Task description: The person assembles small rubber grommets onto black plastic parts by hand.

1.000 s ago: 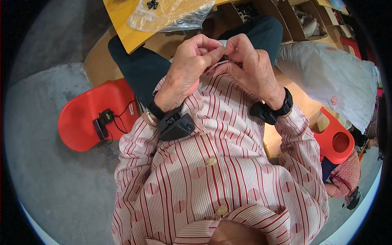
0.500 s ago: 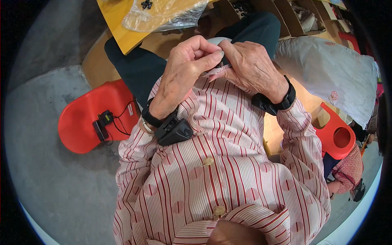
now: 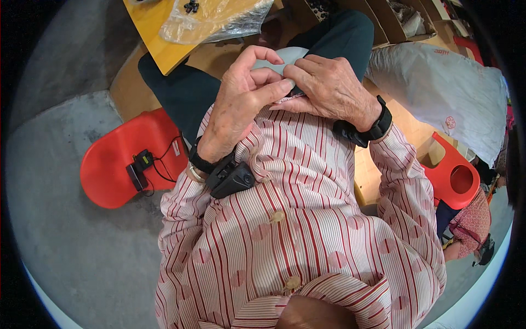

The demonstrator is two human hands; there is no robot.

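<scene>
Both hands meet over my lap, at the lower edge of my striped shirt [image 3: 307,170]. My right hand [image 3: 339,90] is closed, its thumb and fingertips pinched around a small dark thing [image 3: 296,90] mostly hidden by the fingers. My left hand [image 3: 233,107] reaches in from the other side. Its thumb tip lies against the right fingertips, its index finger is raised and bent, and the other fingers curl inward. What it holds is hidden. Just beyond the fingertips is a pale grey, rounded thing [image 3: 290,54], partly covered by the hands.
A yellow table [image 3: 148,33] carries a clear plastic bag [image 3: 219,24] with small black parts [image 3: 192,6]. Open cardboard boxes [image 3: 378,24] and a big white sack [image 3: 438,93] stand at right. Red stools [image 3: 104,170] flank me, the left one holding a black device [image 3: 139,164]. Another person [image 3: 471,225] is far right.
My left index finger has lifted away from the thumb, and more of the pale rounded thing shows. The right hand's fingers have shifted slightly left; both hands stay close together.
</scene>
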